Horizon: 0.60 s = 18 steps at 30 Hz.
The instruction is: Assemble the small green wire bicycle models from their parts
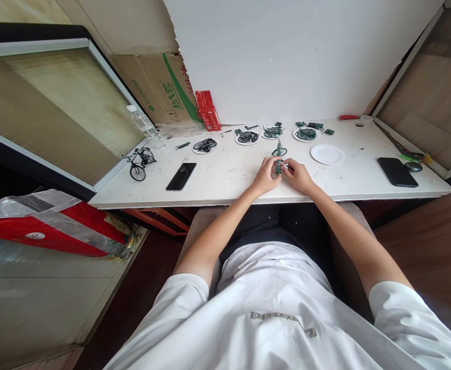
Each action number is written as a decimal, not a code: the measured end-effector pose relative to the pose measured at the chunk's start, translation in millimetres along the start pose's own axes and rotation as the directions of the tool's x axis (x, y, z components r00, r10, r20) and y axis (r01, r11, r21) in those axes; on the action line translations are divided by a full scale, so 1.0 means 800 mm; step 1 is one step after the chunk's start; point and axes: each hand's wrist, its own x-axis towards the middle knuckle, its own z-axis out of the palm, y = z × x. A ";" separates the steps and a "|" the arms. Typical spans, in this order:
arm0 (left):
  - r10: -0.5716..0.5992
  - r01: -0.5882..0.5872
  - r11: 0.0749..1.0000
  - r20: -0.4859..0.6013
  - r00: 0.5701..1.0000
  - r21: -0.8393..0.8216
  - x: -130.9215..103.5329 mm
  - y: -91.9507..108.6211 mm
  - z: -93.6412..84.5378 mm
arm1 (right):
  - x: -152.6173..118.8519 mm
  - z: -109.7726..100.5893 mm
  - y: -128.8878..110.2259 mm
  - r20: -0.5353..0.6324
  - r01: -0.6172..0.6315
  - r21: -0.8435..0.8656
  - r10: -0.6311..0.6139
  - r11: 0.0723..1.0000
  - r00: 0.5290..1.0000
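Observation:
Close to the table's front edge, my left hand (267,177) is closed around a small dark green model bicycle (279,151), which looks partly assembled. One wheel and the upright end of its frame stick out beyond my fingers, away from me. My right hand (298,176) meets it from the other side, thumb and fingers pinched at the frame by a small pale piece too tiny to name. My fingers hide much of the frame's near end. Just right of the hands lies a bare white paper plate (327,154).
Behind are plates with black bicycle parts (205,145) and green bicycle parts (306,133). A finished-looking black model bicycle (141,162), a phone (181,176) and a plastic bottle (147,127) stand or lie left. To the right are a black phone (397,171), a mouse (413,167) and scissors (406,149).

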 end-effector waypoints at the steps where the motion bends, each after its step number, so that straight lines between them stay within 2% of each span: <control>1: -0.004 0.004 1.000 0.002 1.000 0.002 0.000 0.000 0.000 | 0.000 0.000 -0.001 0.003 -0.002 0.002 0.002 1.000 1.000; 18: 0.000 0.000 0.999 0.006 1.000 0.051 -0.001 0.004 0.000 | -0.002 -0.003 -0.009 0.042 -0.016 -0.006 0.016 1.000 0.999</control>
